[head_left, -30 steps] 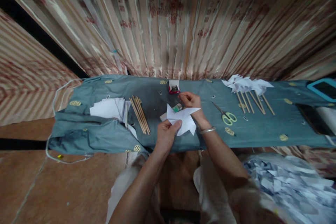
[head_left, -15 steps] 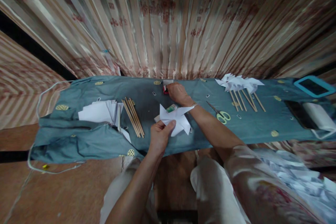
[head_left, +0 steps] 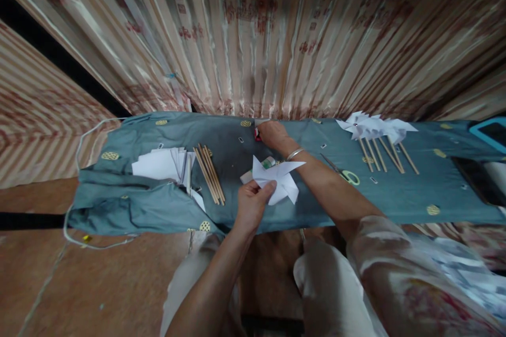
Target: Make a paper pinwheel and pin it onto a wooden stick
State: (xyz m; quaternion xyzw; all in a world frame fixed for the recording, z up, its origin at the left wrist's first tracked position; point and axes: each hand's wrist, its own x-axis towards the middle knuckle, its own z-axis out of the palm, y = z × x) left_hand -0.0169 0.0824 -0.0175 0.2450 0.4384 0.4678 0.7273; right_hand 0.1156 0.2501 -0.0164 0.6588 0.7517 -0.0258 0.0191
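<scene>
Long low desk (head_left: pixel 395 195) draped in a blue-grey cloth (head_left: pixel 130 205) dotted with yellow round motifs, rumpled and hanging at the near left corner. Behind it, a striped satin curtain (head_left: pixel 253 37) in cream and rust, filling the whole back of the room. Brown floor (head_left: pixel 98 284) underneath, with a white cord (head_left: pixel 75 168) looping off the cloth's left end.

Left hand (head_left: pixel 251 206) closed on a folded white paper pinwheel (head_left: pixel 279 181), pinched at its lower left edge and held just above the near edge of the desk. Right hand (head_left: pixel 272 134) stretched to the far side, fingers curled over a small red box (head_left: pixel 257 134); whether anything is gripped cannot be told. Silver bangle (head_left: pixel 294 154) on that wrist.

On the left, a stack of white paper sheets (head_left: pixel 160 163) beside a bundle of wooden sticks (head_left: pixel 209 174). Small glue bottle (head_left: pixel 269 161) just behind the pinwheel. Green-handled scissors (head_left: pixel 348 175) partly hidden by the right forearm. Farther right, finished pinwheels on sticks (head_left: pixel 375 131) lying in a row. Heap of paper scraps (head_left: pixel 466 274) at lower right.
</scene>
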